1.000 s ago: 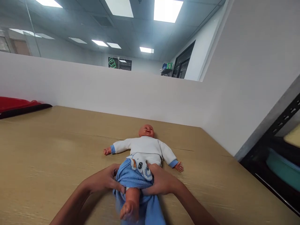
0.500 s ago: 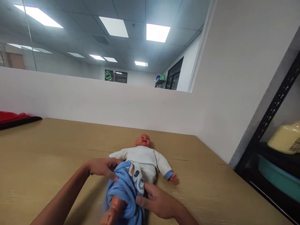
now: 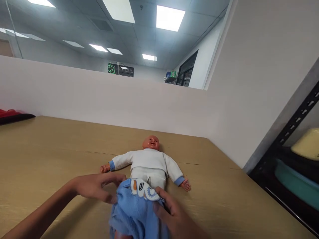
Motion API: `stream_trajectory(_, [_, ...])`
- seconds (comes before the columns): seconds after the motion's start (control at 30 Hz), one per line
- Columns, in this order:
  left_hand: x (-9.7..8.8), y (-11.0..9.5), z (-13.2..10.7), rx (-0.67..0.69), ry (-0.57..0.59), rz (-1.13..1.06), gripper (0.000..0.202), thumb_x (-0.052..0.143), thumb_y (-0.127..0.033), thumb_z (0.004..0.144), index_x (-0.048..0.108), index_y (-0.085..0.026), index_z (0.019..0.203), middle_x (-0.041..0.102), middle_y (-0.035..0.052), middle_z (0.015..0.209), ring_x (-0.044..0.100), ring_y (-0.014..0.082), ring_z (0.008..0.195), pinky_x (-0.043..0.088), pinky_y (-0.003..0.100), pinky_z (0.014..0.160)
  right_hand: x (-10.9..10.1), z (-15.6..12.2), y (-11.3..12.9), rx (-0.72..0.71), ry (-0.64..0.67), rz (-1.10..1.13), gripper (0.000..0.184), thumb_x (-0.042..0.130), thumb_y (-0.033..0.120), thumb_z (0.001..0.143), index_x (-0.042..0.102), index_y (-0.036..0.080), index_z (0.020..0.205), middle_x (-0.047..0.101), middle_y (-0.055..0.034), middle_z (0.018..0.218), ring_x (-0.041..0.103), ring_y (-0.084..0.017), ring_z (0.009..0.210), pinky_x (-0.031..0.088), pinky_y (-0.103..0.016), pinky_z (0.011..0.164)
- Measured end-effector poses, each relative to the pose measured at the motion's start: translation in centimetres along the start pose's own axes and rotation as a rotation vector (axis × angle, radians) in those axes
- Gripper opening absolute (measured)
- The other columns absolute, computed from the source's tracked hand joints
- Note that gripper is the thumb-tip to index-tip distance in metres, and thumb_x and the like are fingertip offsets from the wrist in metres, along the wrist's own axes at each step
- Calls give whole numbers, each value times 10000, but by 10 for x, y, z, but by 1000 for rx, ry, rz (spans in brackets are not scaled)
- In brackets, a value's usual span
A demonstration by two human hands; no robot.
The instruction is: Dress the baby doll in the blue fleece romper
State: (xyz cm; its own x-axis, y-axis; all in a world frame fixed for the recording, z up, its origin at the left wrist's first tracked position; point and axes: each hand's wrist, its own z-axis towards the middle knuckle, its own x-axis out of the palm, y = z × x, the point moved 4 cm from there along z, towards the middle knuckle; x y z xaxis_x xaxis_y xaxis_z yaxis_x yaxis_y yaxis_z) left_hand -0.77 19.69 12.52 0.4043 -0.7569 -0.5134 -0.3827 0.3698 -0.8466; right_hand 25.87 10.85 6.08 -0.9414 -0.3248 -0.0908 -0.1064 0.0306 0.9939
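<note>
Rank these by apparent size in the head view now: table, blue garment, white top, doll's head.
1. Table
2. Blue garment, nearest the camera, which enlarges it
3. White top
4. Doll's head

At the far left of the bench (image 3: pixel 62 141), a red item (image 3: pixel 9 113) shows behind a black edge (image 3: pixel 18 118). On the right, a black slotted rack (image 3: pixel 295 124) holds a pale yellow object (image 3: pixel 307 144) above a teal container (image 3: pixel 297 183), both partly cut off. Over the white wall (image 3: pixel 119 99) appear lit ceiling panels (image 3: pixel 170 18) and a dark barred window (image 3: pixel 186 71).
</note>
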Motion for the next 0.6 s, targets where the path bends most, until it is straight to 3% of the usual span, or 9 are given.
stream_trajectory(0.1, [5, -24, 5, -1, -210, 133, 695, 843, -658, 801, 646, -248, 1327, 637, 74, 1259, 552, 350, 1201, 439, 409, 1072, 12, 7, 10, -105, 30, 86, 660, 728, 771, 873, 648, 267, 1292, 711, -83, 1310, 641, -289, 1232, 490, -411, 1121])
stream_trajectory(0.17, [17, -42, 15, 64, -254, 58, 757, 872, -632, 793, 592, -285, 1405, 612, 62, 1351, 525, 342, 1254, 421, 401, 1098, 20, 7, 21, -193, 56, 112, 500, 740, 701, 909, 631, 259, 1116, 715, -57, 1139, 666, -253, 1104, 527, -371, 1020])
stream_trajectory(0.27, [38, -57, 33, 116, -136, -133, 640, 909, -528, 789, 647, -298, 1326, 665, 21, 1298, 566, 309, 1231, 449, 357, 1061, 18, -2, 29, -195, 7, 94, 495, 761, 663, 910, 600, 256, 1141, 698, -70, 1188, 654, -270, 1192, 504, -383, 1061])
stream_trajectory(0.4, [45, -50, 46, 6, -40, -91, 425, 903, -460, 763, 743, -237, 1087, 662, -22, 953, 596, 219, 899, 464, 264, 756, -2, -25, 28, -64, -13, -198, 515, 756, 605, 919, 638, 263, 1285, 692, -72, 1206, 658, -274, 1118, 508, -391, 1021])
stream_trajectory(0.5, [48, -42, 49, -10, 90, -6, 348, 856, -509, 818, 762, -203, 956, 591, -34, 788, 544, 181, 762, 386, 250, 645, -17, -39, 34, -77, 44, -422, 362, 814, 446, 880, 701, 276, 1179, 666, -37, 1187, 633, -220, 968, 507, -334, 894])
stream_trajectory(0.6, [50, -40, 49, 27, 155, -9, 358, 851, -502, 836, 779, -200, 1014, 629, -30, 816, 571, 192, 798, 392, 258, 668, -33, -44, 33, -35, 109, -427, 306, 842, 435, 851, 724, 269, 1079, 683, -8, 1060, 624, -218, 945, 490, -322, 882])
